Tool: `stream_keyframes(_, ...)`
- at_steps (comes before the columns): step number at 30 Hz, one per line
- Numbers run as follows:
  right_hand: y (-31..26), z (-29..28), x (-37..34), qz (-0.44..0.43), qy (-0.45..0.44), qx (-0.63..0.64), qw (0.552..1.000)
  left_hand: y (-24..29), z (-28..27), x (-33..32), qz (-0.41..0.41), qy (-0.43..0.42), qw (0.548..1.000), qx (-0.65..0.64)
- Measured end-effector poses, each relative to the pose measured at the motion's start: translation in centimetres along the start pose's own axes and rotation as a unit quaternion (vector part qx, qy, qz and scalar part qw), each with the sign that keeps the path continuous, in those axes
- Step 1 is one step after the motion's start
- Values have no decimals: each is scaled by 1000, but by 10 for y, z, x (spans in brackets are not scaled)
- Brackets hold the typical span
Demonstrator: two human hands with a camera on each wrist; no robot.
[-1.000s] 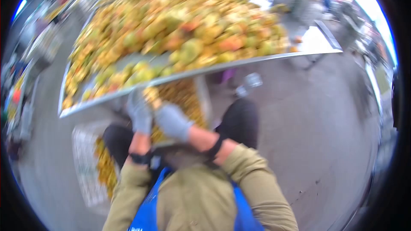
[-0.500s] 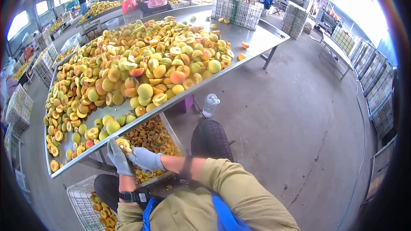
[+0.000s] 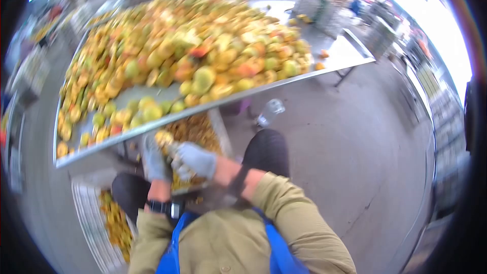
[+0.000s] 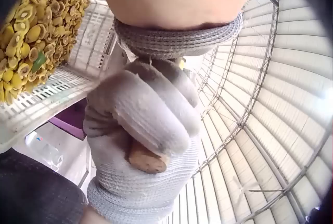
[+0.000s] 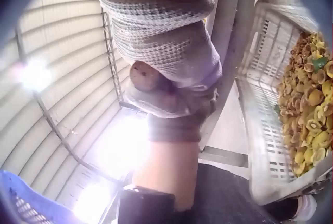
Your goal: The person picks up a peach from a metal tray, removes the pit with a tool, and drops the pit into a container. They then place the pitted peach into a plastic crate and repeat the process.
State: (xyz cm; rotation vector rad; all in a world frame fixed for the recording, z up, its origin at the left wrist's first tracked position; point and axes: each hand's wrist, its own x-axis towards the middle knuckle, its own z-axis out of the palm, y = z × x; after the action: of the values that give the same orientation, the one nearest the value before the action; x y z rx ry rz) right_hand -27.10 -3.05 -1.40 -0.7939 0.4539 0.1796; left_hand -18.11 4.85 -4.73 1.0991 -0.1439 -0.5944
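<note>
The left hand (image 3: 154,158) holds a yellow fruit (image 3: 164,138), finger spread blurred, at the table's (image 3: 228,100) near side; to its right, the right hand (image 3: 197,160) curls around a brown handle (image 4: 148,160).

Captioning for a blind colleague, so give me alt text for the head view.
A person's gloved left grip holds a yellow fruit beside the gloved right grip, above a crate of fruit pieces. Ahead, a metal table is heaped with yellow and green fruit; the image is blurred.
</note>
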Motion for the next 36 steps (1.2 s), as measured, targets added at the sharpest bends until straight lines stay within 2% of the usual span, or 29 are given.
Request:
stream_keyframes(1, 0, -3, -2, 33, -17, 54, 998, 19, 15, -18, -41, 30, 999, 13)
stream_keyframes(2, -1, 3, -6, 41, 16, 44, 998, -2, 2, -5, -9, 51, 999, -5)
stream_keyframes(3, 0, 11, -10, 10, 55, -8, 998, -23, -15, 11, 71, -14, 997, 19)
stream_keyframes(4, 10, 5, -5, -70, 69, -177, 979, -24, -19, 18, 98, -29, 994, 35)
stream_keyframes(5, 10, 5, -2, -68, 87, -201, 973, -27, -17, 22, 122, -51, 990, 51)
stream_keyframes(7, 12, 5, 2, -91, 133, -276, 948, -14, -7, 18, 128, -34, 990, 52)
stream_keyframes(8, 20, -4, 11, -140, 145, -375, 905, -10, -6, 16, 118, -42, 991, 43)
stream_keyframes(10, 29, -12, 18, -196, 157, -481, 840, -5, -3, 12, 92, -43, 995, -2)
stream_keyframes(14, 34, -10, 21, -242, 184, -537, 787, -3, -1, 9, 55, -25, 998, -8)
stream_keyframes(17, 36, -9, 22, -268, 221, -559, 753, 1, 7, 2, -30, -6, 989, -144)
stream_keyframes(20, 40, -5, 23, -318, 251, -582, 705, -3, -2, 7, -68, -32, 977, -201)
stream_keyframes(21, 43, -4, 23, -338, 260, -590, 686, -3, -3, 6, -53, -32, 977, -206)
stream_keyframes(25, 40, -2, 27, -350, 268, -588, 678, -4, -3, 7, -20, -26, 975, -218)
stream_keyframes(26, 40, -3, 29, -321, 260, -600, 685, -4, -4, 8, -16, -23, 976, -217)
stream_keyframes(29, 39, 1, 30, -318, 259, -591, 695, -4, -7, 13, 11, -26, 979, -202)
stream_keyframes(32, 34, 9, 25, -276, 247, -598, 711, -1, -8, 11, 32, -22, 986, -159)
stream_keyframes(35, 40, 1, 29, -334, 217, -604, 690, 8, -7, 7, 53, -22, 992, -109)
stream_keyframes(36, 40, 0, 29, -316, 203, -580, 722, 8, -6, 6, 59, -24, 994, -94)
